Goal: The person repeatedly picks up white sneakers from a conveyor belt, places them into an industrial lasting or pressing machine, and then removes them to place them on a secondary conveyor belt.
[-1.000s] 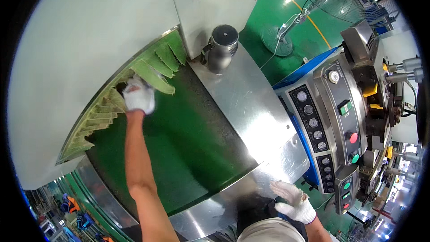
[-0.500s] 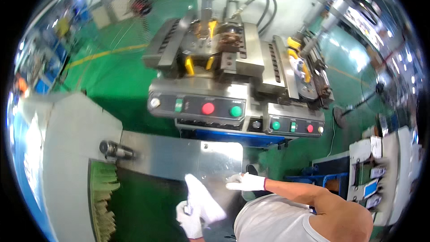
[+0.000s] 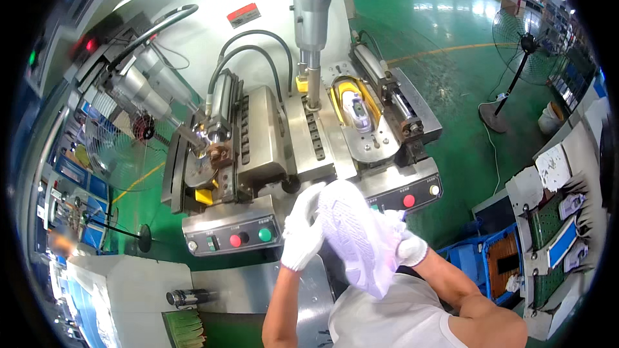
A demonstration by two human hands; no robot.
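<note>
Held up in front of me is a pale lavender sneaker (image 3: 358, 238), its patterned sole turned toward the camera. My left hand (image 3: 303, 229), in a white glove, is closed on the shoe's left edge near its upper end. On the opposite side my right hand (image 3: 409, 246), also gloved, grips the shoe lower down; its fingers are partly hidden behind it. Just beyond the hands stands a metal press with two stations. In its right station, a white and lavender shoe-shaped piece (image 3: 356, 109) sits between yellow pads (image 3: 340, 95).
Button panels (image 3: 232, 234) run along the machine's front, and a vertical ram (image 3: 312, 32) stands over it. A metal shelf (image 3: 258, 287) lies below. To the right are a blue crate (image 3: 464, 261), a rack (image 3: 548, 245) with shoes, and a floor fan (image 3: 527, 45).
The sneaker has risen from low beside my left hand to the front of the machine. My right hand has come onto it too. The view has turned toward the right station.
</note>
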